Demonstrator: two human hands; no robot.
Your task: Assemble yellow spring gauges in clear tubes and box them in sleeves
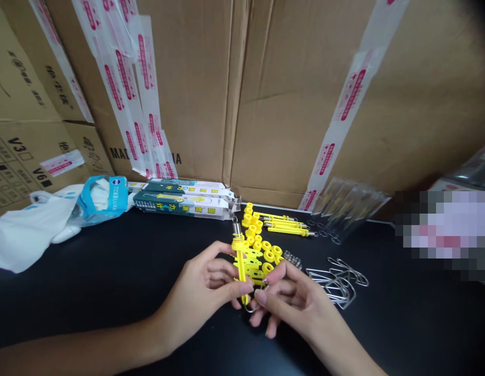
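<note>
Your left hand [197, 297] is closed on a yellow spring scale [240, 266], fingers wrapped around the tube, which stands nearly upright just above the table. The scale sits between both hands, over the black table [383, 329], with its metal spring end pointing away from you. Your right hand [293, 308] is beside the lower end of the tube, its fingers curved around a wire loop [249, 309]. You cannot tell from this view whether the right hand is clamped on the loop. The two hands touch or nearly touch at the fingertips.

Directly beyond your hands lie yellow slotted plates [252, 263] and yellow collars [265, 248]. To their right are small coil springs [292, 259], then a loose pile of wire hooks [336, 282]. Farther out lie assembled yellow scales [283, 225], with clear plastic sleeves [347, 206] to their right.

At the far table edge, to the left, lie teal product boxes [179, 204], a blue-trimmed packet [103, 199], and a white plastic bag [31, 230]. Taped cardboard cartons [305, 104] stand behind them. A pixelated patch hides the far right.
</note>
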